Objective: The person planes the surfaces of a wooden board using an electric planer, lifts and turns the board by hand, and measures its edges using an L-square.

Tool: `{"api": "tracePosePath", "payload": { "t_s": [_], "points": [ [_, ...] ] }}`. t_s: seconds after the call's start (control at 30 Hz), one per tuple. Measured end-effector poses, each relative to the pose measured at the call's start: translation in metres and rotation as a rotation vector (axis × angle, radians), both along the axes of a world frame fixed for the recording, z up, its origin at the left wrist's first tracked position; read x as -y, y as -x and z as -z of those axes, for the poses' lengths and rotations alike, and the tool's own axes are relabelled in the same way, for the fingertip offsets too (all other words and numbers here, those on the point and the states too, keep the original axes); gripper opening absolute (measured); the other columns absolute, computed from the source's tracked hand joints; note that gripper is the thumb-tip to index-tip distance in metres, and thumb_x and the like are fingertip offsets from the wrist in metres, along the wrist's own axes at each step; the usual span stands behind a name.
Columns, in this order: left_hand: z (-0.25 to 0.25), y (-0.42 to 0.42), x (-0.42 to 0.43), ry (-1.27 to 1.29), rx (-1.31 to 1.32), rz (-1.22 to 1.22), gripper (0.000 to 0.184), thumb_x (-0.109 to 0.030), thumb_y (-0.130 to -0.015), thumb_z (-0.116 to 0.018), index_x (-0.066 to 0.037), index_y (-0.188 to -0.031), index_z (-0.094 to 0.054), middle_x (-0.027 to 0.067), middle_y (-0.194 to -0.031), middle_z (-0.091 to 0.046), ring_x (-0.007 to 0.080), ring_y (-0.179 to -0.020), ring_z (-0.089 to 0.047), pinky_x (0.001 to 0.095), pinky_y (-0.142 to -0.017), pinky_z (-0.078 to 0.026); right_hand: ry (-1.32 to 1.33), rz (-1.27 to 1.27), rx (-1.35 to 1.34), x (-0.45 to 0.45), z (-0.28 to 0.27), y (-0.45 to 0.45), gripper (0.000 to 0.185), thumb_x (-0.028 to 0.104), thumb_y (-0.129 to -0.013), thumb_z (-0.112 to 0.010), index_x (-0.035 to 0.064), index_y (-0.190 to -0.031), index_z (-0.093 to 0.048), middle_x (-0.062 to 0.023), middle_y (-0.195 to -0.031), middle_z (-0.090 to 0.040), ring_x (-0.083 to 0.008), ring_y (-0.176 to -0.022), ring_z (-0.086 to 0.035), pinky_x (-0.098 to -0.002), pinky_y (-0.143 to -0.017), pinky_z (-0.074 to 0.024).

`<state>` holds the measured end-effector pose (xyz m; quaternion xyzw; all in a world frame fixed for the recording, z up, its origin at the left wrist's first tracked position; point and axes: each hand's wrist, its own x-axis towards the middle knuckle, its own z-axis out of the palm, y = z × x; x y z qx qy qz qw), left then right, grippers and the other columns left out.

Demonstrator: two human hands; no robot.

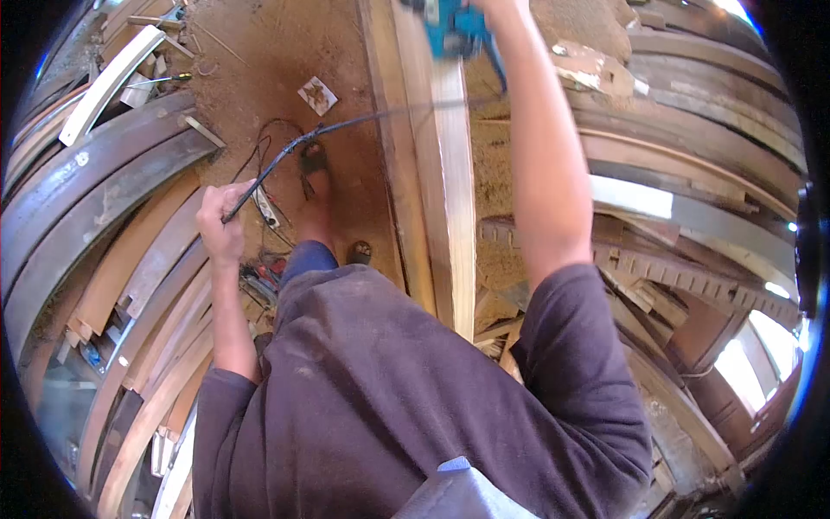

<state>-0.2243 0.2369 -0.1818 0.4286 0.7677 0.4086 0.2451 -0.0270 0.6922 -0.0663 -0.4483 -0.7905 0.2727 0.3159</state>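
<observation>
A dark power cord (298, 143) runs from my left hand (223, 216), whose fingers are wrapped round it, across to a teal power tool (451, 30). That tool sits over a long pale wooden beam (456, 173) at the top of the view, slightly blurred. My right hand (494, 7) is at its upper side, closed on it and partly cut off by the frame's top edge. The beam passes lengthwise in front of my body, between my two arms.
Curved wooden pieces (104, 190) are stacked at the left, and more boards (683, 112) lie at the right. A small white card (317, 96) and loose cords lie on the dusty floor (233, 69) near my sandalled feet.
</observation>
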Motion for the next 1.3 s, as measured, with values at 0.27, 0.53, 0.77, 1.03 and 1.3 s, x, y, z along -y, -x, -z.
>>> {"api": "tracePosePath", "payload": {
  "t_s": [0.27,0.53,0.77,1.03,1.3],
  "points": [
    [-0.006,-0.123,0.097,-0.107,-0.073,0.318,0.032,-0.037,-0.099,-0.075,-0.005,-0.101,-0.085,0.0108,-0.096,-0.081,0.0284,-0.087,-0.069,0.0394,-0.081,-0.054,0.255,0.269,0.264,0.447,-0.026,-0.303,0.042,0.009,-0.092,-0.075,0.0015,-0.133,-0.068,-0.0246,-0.111,-0.078,-0.0396,-0.105,-0.078,-0.0449,-0.09,-0.0603],
    [-0.008,-0.247,0.164,0.062,0.047,0.787,0.038,-0.039,-0.085,-0.087,-0.005,-0.101,-0.084,0.0108,-0.098,-0.08,0.0312,-0.091,-0.068,0.0421,-0.084,-0.056,0.461,0.399,0.374,0.645,-0.042,-0.444,0.058,0.003,-0.084,-0.076,0.008,-0.141,-0.068,-0.0209,-0.114,-0.079,-0.0352,-0.104,-0.08,-0.0409,-0.09,-0.0613],
    [-0.003,-0.211,0.152,0.0,0.044,0.578,0.029,-0.032,-0.091,-0.083,-0.005,-0.101,-0.084,0.0114,-0.098,-0.08,0.0318,-0.091,-0.067,0.0411,-0.084,-0.054,0.308,0.324,0.268,0.516,-0.027,-0.343,0.055,0.004,-0.084,-0.073,0.0074,-0.138,-0.069,-0.0267,-0.111,-0.077,-0.0441,-0.101,-0.077,-0.0473,-0.087,-0.0614],
    [-0.001,-0.154,0.129,0.023,0.012,0.36,0.025,-0.029,-0.094,-0.08,-0.005,-0.101,-0.083,0.0115,-0.097,-0.08,0.0322,-0.092,-0.069,0.0413,-0.084,-0.051,0.227,0.278,0.193,0.38,-0.02,-0.239,0.043,0.006,-0.086,-0.072,0.0005,-0.128,-0.071,-0.0298,-0.11,-0.076,-0.0476,-0.103,-0.075,-0.049,-0.091,-0.0591],
    [-0.001,-0.109,0.108,0.03,0.043,0.267,0.028,-0.031,-0.098,-0.077,-0.005,-0.103,-0.084,0.0126,-0.096,-0.081,0.0319,-0.09,-0.069,0.041,-0.084,-0.051,0.036,0.226,0.21,0.247,-0.009,-0.147,0.024,0.01,-0.086,-0.069,0.0001,-0.107,-0.076,-0.0273,-0.099,-0.077,-0.0467,-0.101,-0.074,-0.0506,-0.091,-0.0584]
  ]
}}
